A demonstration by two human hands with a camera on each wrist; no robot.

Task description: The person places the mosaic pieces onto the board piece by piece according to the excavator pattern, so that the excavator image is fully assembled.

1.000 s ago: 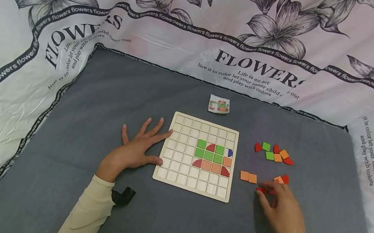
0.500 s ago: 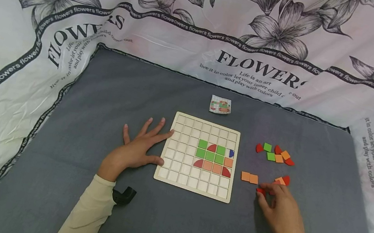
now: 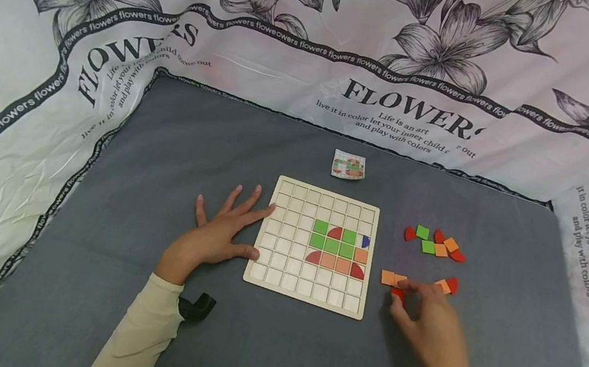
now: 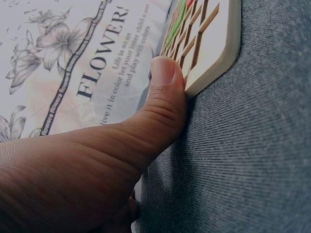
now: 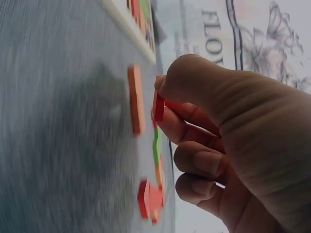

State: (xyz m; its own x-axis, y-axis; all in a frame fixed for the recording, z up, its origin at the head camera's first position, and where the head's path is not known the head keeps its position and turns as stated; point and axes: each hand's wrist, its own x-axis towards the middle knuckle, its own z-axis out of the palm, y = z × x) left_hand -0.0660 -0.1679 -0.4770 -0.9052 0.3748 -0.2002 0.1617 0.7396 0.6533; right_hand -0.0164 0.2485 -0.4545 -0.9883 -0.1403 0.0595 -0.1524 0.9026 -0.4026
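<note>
L hand: L hand at left edge of board, fingers spread wide; thumb + index tip touch that edge, thumb nearer bd's near corner.
R hand: R hand off bd's right side, pinching red pc betw thumb & finger; other fingers curled in.
Held pc: right of bd, near its right edge, approx level w/ its lower rows; bd lies betw it & L hand.
Orange pair: two orange tiles side by side, just right of bd, by R fingertips; whether red pc touches them, can't tell.
Set in bd: green tiles, red, orange + one blue pc, toward bd's right side.
Loose pcs: upper cluster, red/green/orange, well right of bd; orange + red pcs nearer, partly behind R hand.
Card: small patterned card beyond bd's far edge.
Under bd: grey cloth.
</note>
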